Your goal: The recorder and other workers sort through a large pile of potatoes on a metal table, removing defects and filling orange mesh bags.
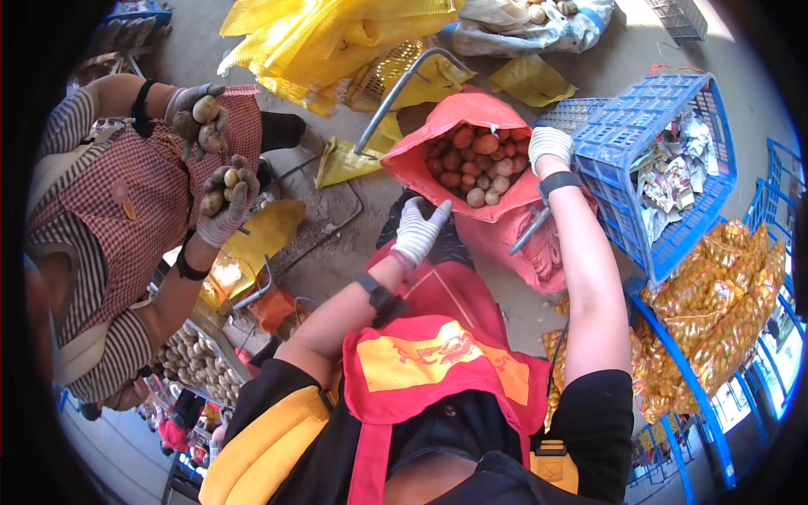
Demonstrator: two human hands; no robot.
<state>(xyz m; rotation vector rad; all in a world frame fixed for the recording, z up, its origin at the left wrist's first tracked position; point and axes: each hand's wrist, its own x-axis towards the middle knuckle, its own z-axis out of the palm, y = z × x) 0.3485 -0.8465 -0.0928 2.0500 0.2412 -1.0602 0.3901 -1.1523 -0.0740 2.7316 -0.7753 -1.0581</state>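
Note:
A red woven sack [435,120] stands with its mouth wide, and many potatoes [483,158] lie inside it. My right hand [552,148], in a white striped glove, is closed on the right rim of the sack. At the near left rim is my left hand [420,227], gloved too, its thumb and fingers apart and nothing seen in it. Curved metal bars [394,98] rise beside the sack. Below its mouth hangs a folded part of red sacking [517,243].
On the left a co-worker in a checked apron [145,170] holds potatoes in both gloved hands. Yellow mesh sacks [334,44] lie at the top. A blue plastic crate [656,170] with crumpled paper stands at right, above filled net bags [713,322]. Metal rods [322,240] cross the floor.

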